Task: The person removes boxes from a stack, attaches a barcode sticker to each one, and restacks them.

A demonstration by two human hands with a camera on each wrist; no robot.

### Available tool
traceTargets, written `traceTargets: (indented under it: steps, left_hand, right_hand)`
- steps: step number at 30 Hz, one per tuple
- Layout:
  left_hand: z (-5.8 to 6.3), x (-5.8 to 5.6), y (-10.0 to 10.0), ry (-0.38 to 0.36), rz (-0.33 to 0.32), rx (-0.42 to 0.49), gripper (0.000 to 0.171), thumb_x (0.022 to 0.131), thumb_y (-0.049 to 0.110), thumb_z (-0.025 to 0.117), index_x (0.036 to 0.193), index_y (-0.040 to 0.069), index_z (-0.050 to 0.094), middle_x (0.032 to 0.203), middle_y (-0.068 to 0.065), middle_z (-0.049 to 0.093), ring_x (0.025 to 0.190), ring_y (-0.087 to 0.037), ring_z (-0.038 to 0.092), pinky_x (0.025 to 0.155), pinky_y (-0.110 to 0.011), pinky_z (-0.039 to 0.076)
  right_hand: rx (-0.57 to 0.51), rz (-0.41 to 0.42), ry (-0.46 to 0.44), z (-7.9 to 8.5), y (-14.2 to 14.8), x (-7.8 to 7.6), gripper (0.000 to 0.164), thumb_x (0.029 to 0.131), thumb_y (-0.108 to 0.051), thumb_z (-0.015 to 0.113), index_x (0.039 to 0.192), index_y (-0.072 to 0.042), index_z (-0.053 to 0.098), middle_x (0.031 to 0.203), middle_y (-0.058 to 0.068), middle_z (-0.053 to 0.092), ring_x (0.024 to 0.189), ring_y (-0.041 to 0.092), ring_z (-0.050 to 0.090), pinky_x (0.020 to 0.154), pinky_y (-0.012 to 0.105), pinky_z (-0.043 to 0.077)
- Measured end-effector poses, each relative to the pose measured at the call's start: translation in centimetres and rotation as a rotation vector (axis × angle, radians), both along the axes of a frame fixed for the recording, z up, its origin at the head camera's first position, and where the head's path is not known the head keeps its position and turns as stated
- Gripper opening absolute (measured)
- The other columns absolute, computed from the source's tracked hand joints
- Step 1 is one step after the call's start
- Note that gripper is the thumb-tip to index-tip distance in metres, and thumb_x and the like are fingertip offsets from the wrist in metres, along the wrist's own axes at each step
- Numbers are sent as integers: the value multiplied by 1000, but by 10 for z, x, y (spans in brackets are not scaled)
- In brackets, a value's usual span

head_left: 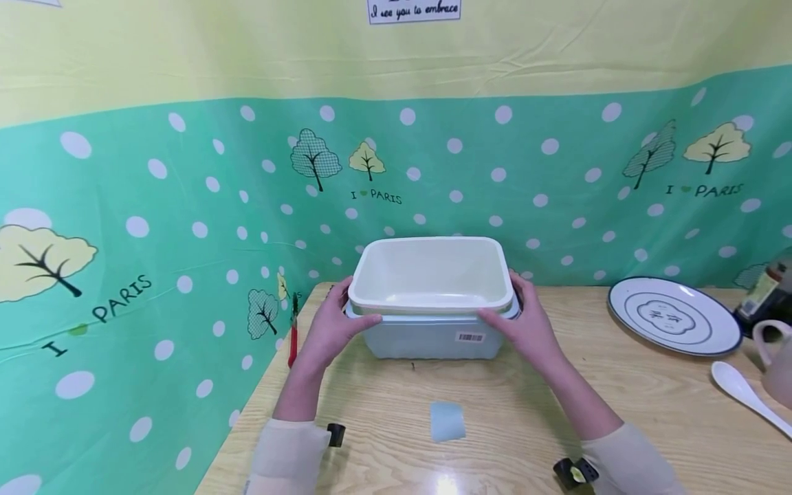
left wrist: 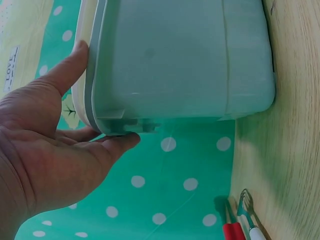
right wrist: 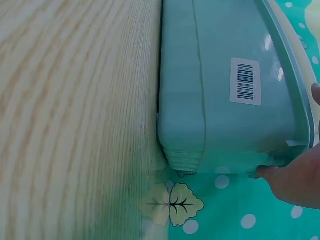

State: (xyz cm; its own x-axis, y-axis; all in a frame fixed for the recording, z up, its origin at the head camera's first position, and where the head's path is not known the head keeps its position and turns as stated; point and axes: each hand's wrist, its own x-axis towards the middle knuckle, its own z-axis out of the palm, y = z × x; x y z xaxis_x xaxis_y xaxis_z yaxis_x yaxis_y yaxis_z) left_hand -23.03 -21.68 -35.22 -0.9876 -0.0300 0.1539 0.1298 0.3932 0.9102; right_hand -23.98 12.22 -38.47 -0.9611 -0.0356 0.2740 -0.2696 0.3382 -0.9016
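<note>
A white plastic basin (head_left: 433,275) sits nested in the top of a pale blue plastic bin (head_left: 427,340), which stands on the wooden table. My left hand (head_left: 334,328) grips the left end of the rims. In the left wrist view its thumb lies against the white basin's rim (left wrist: 80,95), with fingers under the bin's lip. At the opposite end my right hand (head_left: 526,328) holds the rims in the same manner, its thumb on the front corner. A barcode label (right wrist: 245,81) is stuck to the bin's front. The bin's inside is hidden by the basin.
A pale blue square (head_left: 447,421) lies on the table in front. To the right are a plate (head_left: 674,316), a white spoon (head_left: 749,395), a mug (head_left: 779,364) and a dark bottle (head_left: 764,292). A red-handled utensil (head_left: 293,344) and a fork (left wrist: 245,202) lie at the left edge.
</note>
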Motion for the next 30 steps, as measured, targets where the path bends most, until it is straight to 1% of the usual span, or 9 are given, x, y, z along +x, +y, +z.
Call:
traceTargets:
  steps: [6, 13, 16, 19, 22, 25, 28, 30]
  left_hand:
    - [-1, 0, 0, 15, -18, -2, 97, 76, 24, 91, 155, 17, 36, 153, -3, 43, 142, -24, 38, 115, -48, 34]
    - [-1, -3, 3, 18, -27, -24, 96, 76, 27, 91, 155, 19, 36, 153, -2, 44, 142, -24, 38, 115, -48, 34]
    - [0, -3, 5, 13, -20, -44, 100, 77, 29, 91, 157, 19, 32, 155, -3, 41, 143, -25, 36, 115, -50, 33]
    - [1, -3, 7, 22, 1, -98, 103, 80, 35, 88, 160, 18, 26, 160, -5, 34, 146, -29, 31, 115, -54, 32]
    - [3, -1, 10, 49, 33, -163, 103, 82, 42, 84, 161, 19, 22, 163, -7, 27, 148, -32, 27, 113, -59, 32]
    - [8, 4, 13, 87, 64, -204, 99, 83, 48, 82, 160, 24, 24, 163, -6, 26, 147, -33, 27, 109, -63, 35]
    - [13, 11, 18, 156, 73, -246, 92, 84, 49, 80, 158, 27, 29, 163, -3, 26, 147, -31, 26, 108, -65, 36]
    - [18, 17, 22, 212, 60, -285, 88, 85, 48, 79, 157, 28, 32, 163, -1, 25, 148, -30, 23, 108, -65, 35]
  right_hand:
    - [-5, 4, 10, 1, 0, 0, 105, 85, -42, 82, 161, -10, 18, 163, 15, 26, 150, 33, 22, 119, 55, 22]
    - [-8, 2, 6, 2, 4, 2, 104, 85, -42, 82, 160, -9, 19, 163, 15, 25, 151, 33, 20, 119, 55, 22]
    - [-12, 6, -1, 3, 8, 3, 101, 86, -43, 81, 160, -11, 20, 163, 14, 26, 151, 33, 20, 118, 56, 23]
    - [-11, 8, -16, 4, 14, 6, 97, 88, -45, 77, 160, -13, 20, 164, 13, 25, 151, 33, 21, 116, 57, 28]
    - [11, 3, -19, 7, 21, 11, 92, 93, -46, 72, 160, -12, 20, 164, 14, 24, 150, 35, 22, 113, 58, 33]
    - [49, 4, 10, 9, 27, 17, 81, 97, -43, 67, 158, -10, 27, 164, 13, 26, 149, 37, 24, 112, 60, 33]
    - [93, -3, 59, 12, 33, 23, 68, 99, -38, 66, 154, -8, 37, 163, 11, 30, 149, 38, 25, 111, 64, 32]
    - [123, -10, 92, 13, 36, 28, 62, 99, -34, 66, 150, -8, 42, 162, 10, 30, 148, 39, 25, 110, 66, 32]
